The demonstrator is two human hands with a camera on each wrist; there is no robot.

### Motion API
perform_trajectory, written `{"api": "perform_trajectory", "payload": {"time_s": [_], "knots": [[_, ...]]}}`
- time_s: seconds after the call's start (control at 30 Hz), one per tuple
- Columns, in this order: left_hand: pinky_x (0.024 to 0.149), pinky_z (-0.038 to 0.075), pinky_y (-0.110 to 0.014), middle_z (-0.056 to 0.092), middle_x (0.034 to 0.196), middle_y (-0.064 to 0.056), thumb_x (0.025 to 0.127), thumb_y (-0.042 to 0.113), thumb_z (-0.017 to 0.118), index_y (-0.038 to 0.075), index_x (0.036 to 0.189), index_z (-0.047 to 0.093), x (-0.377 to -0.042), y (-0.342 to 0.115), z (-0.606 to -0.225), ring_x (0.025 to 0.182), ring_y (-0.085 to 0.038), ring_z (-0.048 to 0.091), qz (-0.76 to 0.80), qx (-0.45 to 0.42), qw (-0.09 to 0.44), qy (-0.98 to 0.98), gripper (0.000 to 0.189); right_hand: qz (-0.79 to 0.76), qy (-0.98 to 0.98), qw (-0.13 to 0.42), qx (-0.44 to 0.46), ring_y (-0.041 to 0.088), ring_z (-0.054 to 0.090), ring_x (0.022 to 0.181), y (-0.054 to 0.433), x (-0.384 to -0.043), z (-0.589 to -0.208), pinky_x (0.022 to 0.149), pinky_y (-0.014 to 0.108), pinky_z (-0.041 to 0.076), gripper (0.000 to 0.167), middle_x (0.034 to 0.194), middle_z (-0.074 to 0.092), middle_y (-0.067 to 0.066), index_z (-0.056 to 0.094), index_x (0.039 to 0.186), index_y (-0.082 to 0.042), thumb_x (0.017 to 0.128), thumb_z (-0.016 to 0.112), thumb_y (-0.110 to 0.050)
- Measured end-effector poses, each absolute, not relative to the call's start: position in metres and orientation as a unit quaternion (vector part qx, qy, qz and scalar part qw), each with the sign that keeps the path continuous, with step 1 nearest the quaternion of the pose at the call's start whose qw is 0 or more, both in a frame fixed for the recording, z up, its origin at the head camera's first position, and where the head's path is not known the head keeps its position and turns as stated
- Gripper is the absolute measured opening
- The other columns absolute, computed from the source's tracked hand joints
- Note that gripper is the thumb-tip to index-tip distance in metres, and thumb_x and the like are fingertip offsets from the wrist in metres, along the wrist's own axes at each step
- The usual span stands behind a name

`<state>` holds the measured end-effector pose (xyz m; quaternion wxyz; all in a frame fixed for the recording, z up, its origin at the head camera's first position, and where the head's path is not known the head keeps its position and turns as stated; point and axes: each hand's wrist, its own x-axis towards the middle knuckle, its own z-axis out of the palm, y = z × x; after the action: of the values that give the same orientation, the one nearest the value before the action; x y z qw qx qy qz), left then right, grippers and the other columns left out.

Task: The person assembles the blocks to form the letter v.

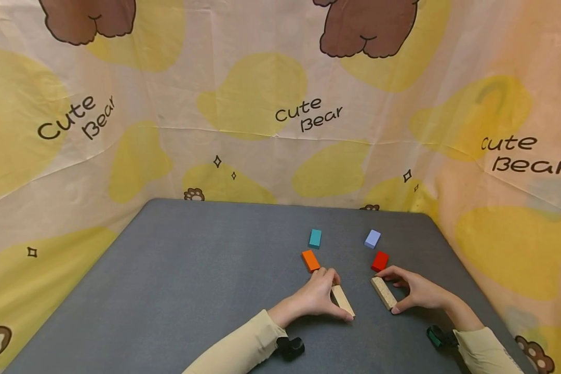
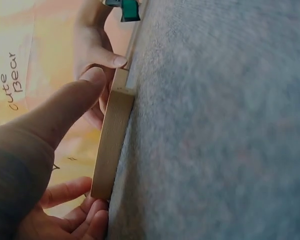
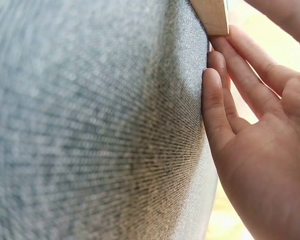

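"Starting at the left, what is there?"

"A person's left hand [image 1: 312,298] over a dark gray table [image 1: 168,285]. Thumb and fingers pinch the left wooden block [image 1: 343,301] by its two ends. Just beyond the knuckles lies an orange block [image 1: 310,261], and farther off a teal block [image 1: 315,238]."

"How does that wooden one look, and which way does it point?"

"Pale, plain wood, long and narrow, with straight edges. It sits low at the table surface, its long axis slanting from far left to near right."

"And moving right?"

"Past a gap, a pale blue block [image 1: 372,238] far back, then a red block [image 1: 380,261] nearer. In front of the red one is the right wooden block [image 1: 384,293], pale with a speckled top, slanting nearly parallel to its partner."

"Who holds it?"

"The right hand [image 1: 419,291], pinching it end to end: thumb at the near end, fingertips at the far one. I cannot tell whether every finger touches."
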<state>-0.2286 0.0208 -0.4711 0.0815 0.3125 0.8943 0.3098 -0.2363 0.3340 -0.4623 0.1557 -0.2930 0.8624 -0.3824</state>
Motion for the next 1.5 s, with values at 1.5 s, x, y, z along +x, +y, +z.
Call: {"api": "perform_trajectory", "payload": {"time_s": [1.5], "knots": [[0.083,0.046,-0.013,0.061,0.110,-0.001,0.077,0.020,0.080,0.010,0.119,0.064,-0.269,0.000,-0.475,0.096,-0.005,0.057,0.394,0.425,0.158,0.799,0.046,-0.388,0.862,0.158,-0.286,0.008,0.048,0.117,0.337,-0.237,-0.465,0.095,0.016,0.040,0.070,0.135,0.047,0.014,0.045,0.134,-0.010,0.075,0.080,-0.022]]}}
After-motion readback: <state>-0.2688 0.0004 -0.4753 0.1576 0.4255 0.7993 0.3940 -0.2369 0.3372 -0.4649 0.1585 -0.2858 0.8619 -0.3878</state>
